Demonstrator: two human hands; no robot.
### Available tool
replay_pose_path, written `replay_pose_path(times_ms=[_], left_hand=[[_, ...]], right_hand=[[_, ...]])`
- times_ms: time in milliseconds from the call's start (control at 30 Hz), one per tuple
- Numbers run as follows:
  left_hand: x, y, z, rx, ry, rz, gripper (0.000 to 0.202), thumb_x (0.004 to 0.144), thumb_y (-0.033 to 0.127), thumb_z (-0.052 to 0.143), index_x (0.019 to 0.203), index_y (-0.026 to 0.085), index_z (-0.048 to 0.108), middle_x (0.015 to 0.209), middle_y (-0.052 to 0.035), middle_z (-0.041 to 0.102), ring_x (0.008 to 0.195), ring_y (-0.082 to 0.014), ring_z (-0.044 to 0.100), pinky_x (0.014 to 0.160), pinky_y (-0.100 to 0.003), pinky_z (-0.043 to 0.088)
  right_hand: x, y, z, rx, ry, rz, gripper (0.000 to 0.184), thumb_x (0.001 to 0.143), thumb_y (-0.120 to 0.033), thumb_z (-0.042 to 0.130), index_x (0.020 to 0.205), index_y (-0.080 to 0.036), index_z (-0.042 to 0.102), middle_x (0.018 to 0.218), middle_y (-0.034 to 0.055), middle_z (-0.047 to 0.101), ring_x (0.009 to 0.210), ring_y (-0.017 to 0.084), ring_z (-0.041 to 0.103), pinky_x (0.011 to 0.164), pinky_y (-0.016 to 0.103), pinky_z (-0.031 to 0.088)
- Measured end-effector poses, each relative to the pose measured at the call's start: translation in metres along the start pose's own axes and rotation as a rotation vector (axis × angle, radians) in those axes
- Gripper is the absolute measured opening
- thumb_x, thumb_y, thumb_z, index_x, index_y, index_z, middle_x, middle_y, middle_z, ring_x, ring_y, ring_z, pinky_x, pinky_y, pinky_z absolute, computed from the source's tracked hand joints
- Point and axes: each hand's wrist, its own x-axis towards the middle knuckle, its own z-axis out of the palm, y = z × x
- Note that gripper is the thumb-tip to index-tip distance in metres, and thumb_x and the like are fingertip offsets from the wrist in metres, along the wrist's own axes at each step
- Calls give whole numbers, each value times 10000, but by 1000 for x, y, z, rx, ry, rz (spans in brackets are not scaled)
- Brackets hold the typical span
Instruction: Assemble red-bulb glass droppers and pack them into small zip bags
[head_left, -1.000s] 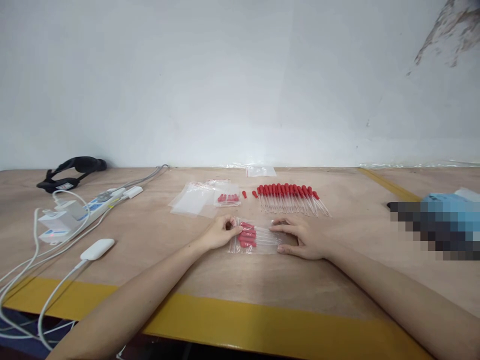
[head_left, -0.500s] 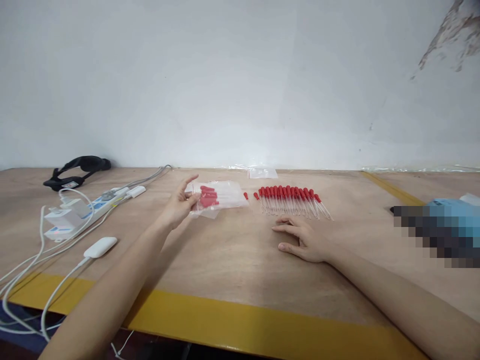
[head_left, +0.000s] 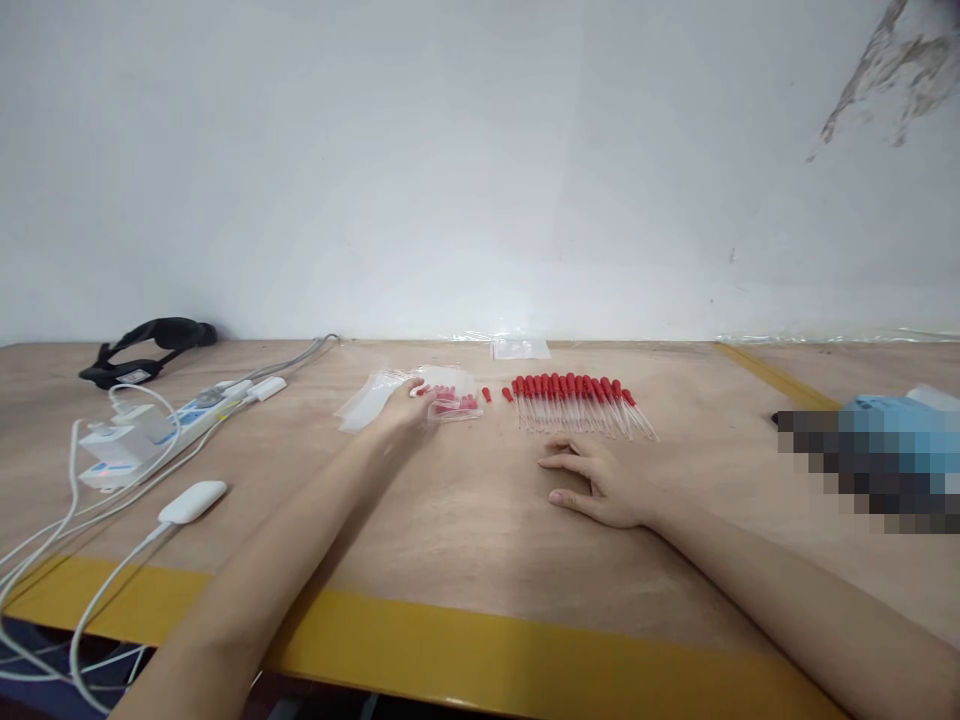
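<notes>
My left hand (head_left: 405, 408) is at a clear plastic bag (head_left: 469, 385), its fingers closed at the bag's left side. Red rubber bulbs (head_left: 446, 398) show through the plastic. Beneath my wrist and to its left lie more flat clear bags (head_left: 365, 400). My right hand (head_left: 596, 482) rests on the tabletop, holding nothing, its fingers loosely bent and apart. Just beyond it, a row of droppers (head_left: 574, 400) lies side by side, red bulbs toward the wall and clear stems toward me. Two separate red bulbs (head_left: 487, 395) lie between the bag and the row.
A power strip (head_left: 199, 415) with white chargers and cables runs along the left. Nearby are a white oval device (head_left: 193, 502) and a black headband-like object (head_left: 150, 350). A small white sheet (head_left: 521, 348) lies by the wall. At the right is a blue item (head_left: 889, 420), partly blurred out.
My left hand has moved right and turned down over the bag. The red bulbs inside have shifted right, and more of the flat bags shows on the left. My right hand stays put.
</notes>
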Motion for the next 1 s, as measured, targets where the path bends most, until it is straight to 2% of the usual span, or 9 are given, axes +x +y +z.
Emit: replay_pose_path(times_ms=[67,133,233,300,367,533,667,867,1000], left_hand=[[0,-4,-23,156,8,20,287,654,283,636,914,164,629,869,-98,644,913,-275,583,826,-376,432],[3,-12,-41,286,63,37,306,676,308,600,930,138,625,1027,-146,598,1110,-339,446,949,-443,308],[7,-31,-52,533,104,63,423,746,366,493,1053,82,558,1255,-200,432,1244,-365,252,1004,-486,180],[8,-45,-50,729,63,73,474,786,404,413,1096,62,521,1281,-216,399,1229,-360,285,991,-501,199],[9,-56,-46,824,23,80,461,813,390,351,1091,63,517,1267,-218,417,1200,-349,338,968,-512,233],[13,-63,-45,871,16,120,343,829,236,288,967,91,566,1166,-213,508,1133,-311,425,917,-440,322],[14,-61,-50,888,32,139,295,812,201,322,841,118,604,1035,-206,589,1008,-300,525,842,-377,383],[4,-56,-54,861,137,128,274,779,174,370,710,115,629,848,-227,632,883,-344,574,739,-389,411],[0,-47,-69,823,270,122,326,815,203,331,804,80,633,859,-231,626,887,-346,571,740,-394,409]], right_hand=[[0,1,0,-6,5,-10,444,782,-485,492,1143,-232,544,1227,102,431,1121,240,418,931,419,362],[1,1,1,-11,5,-14,443,783,-486,490,1137,-226,549,1224,105,432,1118,239,420,930,418,362],[1,1,1,-6,2,-9,443,785,-489,485,1135,-226,549,1226,106,430,1116,238,422,931,419,361],[1,1,1,3,0,-4,446,785,-492,483,1138,-227,547,1226,107,430,1110,239,428,927,419,363],[1,0,1,7,-3,0,450,784,-494,481,1138,-225,548,1223,109,434,1101,239,438,924,419,365],[1,-1,0,-2,-3,2,445,787,-490,479,1140,-229,544,1221,107,436,1099,238,440,927,426,361],[1,2,2,1,5,-6,436,778,-490,491,1133,-243,549,1217,101,444,1097,248,443,916,439,366],[1,3,2,-10,7,-5,442,780,-492,489,1142,-243,542,1221,99,440,1101,246,438,922,438,360],[1,2,1,-14,3,-4,444,783,-492,486,1145,-242,540,1226,99,435,1104,244,434,924,436,359]])
